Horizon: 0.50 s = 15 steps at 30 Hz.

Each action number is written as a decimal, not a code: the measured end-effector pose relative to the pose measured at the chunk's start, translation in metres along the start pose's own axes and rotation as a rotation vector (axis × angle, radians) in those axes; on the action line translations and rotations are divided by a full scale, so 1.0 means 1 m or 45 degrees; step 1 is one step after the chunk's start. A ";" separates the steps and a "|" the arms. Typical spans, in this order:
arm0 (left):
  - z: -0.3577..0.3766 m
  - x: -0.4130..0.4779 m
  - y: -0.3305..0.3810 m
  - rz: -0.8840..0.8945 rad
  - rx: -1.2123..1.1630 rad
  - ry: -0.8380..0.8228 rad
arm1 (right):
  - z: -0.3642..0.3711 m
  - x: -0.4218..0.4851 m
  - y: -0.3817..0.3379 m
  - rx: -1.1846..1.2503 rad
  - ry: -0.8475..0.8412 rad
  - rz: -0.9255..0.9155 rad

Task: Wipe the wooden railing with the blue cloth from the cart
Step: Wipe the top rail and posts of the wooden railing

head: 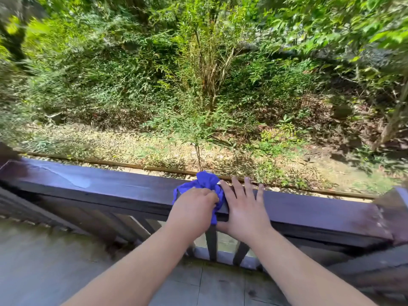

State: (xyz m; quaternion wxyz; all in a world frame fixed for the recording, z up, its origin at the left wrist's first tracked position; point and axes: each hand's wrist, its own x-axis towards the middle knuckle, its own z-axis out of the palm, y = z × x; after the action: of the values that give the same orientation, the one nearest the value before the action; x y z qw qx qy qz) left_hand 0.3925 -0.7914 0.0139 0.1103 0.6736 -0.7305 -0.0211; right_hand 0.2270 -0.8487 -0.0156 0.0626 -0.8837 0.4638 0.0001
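A dark wooden railing (106,186) runs across the view from left to right. A bunched blue cloth (206,181) lies on its top rail near the middle, draping over the near edge. My left hand (194,206) is closed on the cloth, pressing it against the rail. My right hand (242,206) lies flat on the rail just to the right of the cloth, fingers spread, thumb hooked under the near edge. A lighter wet streak (66,175) shows on the rail to the left. The cart is not in view.
Vertical balusters (212,244) stand below the rail. A thicker post (395,215) ends the rail at right. Grey deck boards (55,261) lie underfoot. Beyond the railing are a dirt strip (132,146) and dense bushes (198,74).
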 end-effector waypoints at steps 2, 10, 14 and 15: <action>-0.007 -0.009 -0.029 -0.035 0.004 0.050 | 0.001 0.011 -0.025 0.017 0.005 -0.006; -0.034 -0.053 -0.161 -0.138 -0.002 0.102 | 0.006 0.051 -0.133 -0.011 0.005 0.017; -0.056 -0.079 -0.241 -0.205 0.046 0.092 | 0.011 0.068 -0.182 -0.033 -0.040 0.061; -0.062 -0.085 -0.258 -0.217 0.051 0.090 | 0.011 0.071 -0.193 -0.041 -0.048 0.064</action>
State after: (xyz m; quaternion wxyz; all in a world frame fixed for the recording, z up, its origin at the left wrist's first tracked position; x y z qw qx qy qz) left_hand 0.6631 -0.7233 0.0172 0.1202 0.7357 -0.6665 0.0081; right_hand 0.4268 -0.7972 -0.0091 0.0572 -0.8724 0.4847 0.0257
